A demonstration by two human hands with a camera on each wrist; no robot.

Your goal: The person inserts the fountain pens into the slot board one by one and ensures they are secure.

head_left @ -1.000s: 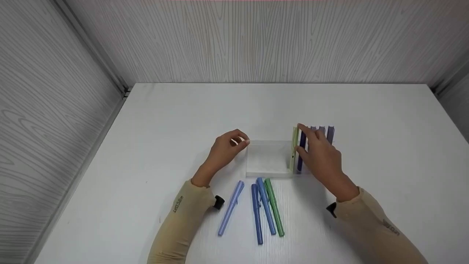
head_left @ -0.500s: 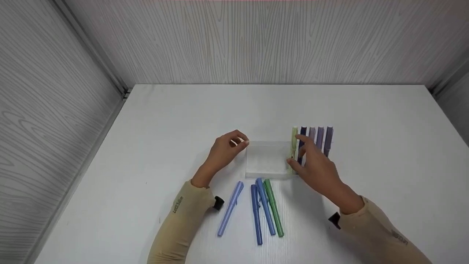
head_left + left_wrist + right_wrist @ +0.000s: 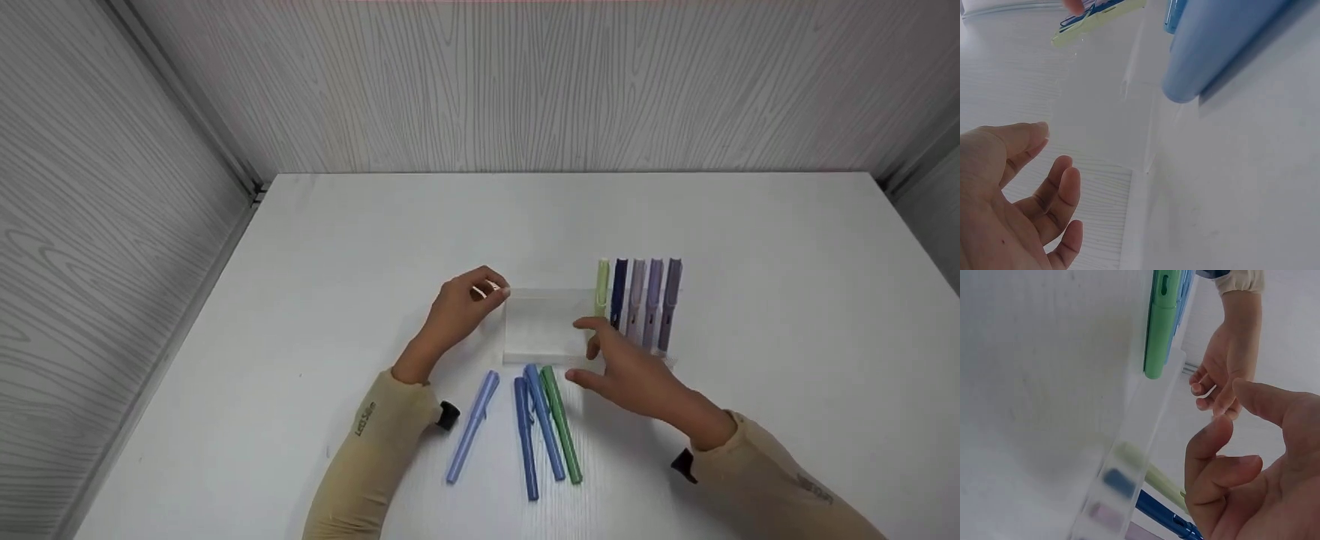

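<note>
In the head view my left hand [image 3: 461,306] pinches the back left corner of a clear plastic pen holder [image 3: 547,326] between thumb and index finger. My right hand [image 3: 634,375] hovers over the holder's front right part, thumb and index finger spread, holding nothing. Side by side in the holder's right part sit a yellow-green pen [image 3: 602,285], a dark blue pen [image 3: 619,289] and several purple pens [image 3: 652,300]; my right hand hides some lower ends. Just left of that hand lies a green pen [image 3: 561,424], also visible in the right wrist view.
Beside the green pen, a blue pen [image 3: 545,424] and a darker blue pen [image 3: 526,439] lie close together on the white table [image 3: 375,240]. A light blue pen [image 3: 472,427] lies apart, nearer my left sleeve [image 3: 382,442]. Wood-grain panels [image 3: 510,90] border the table.
My right hand has left the yellow-green pen in the holder and moved toward the front and left, its fingers spreading. My left hand has stayed at the holder's corner.
</note>
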